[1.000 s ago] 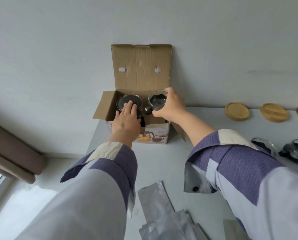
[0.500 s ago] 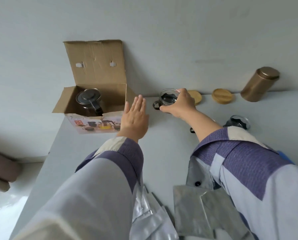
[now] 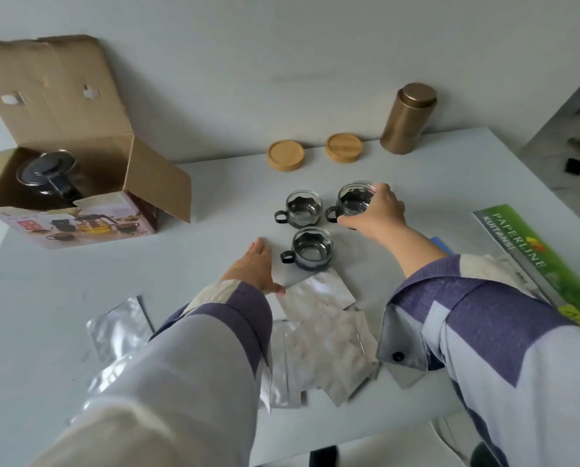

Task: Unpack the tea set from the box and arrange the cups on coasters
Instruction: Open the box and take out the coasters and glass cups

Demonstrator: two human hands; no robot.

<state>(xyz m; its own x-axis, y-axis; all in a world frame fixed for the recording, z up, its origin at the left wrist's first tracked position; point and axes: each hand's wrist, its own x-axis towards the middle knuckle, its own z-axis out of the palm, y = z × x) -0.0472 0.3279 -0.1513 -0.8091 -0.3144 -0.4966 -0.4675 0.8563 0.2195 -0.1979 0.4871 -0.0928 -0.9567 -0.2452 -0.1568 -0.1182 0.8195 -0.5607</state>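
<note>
An open cardboard box stands at the table's back left with a glass teapot inside. Three glass cups with dark holders stand mid-table. My right hand grips the rim of the right-hand cup, which rests on or just above the table. The other two cups, one behind and one in front, stand free. My left hand lies flat and open on the table, left of the front cup. Two round wooden coasters lie bare near the wall.
A tall gold canister stands beside the coasters. Several silver foil pouches lie near the front edge, with another to the left. A green booklet lies at the right. The white table ends close to me.
My right hand carried the cup from the box rightward and down beside two other cups. My left hand left the teapot in the box and came to rest flat on the table.
</note>
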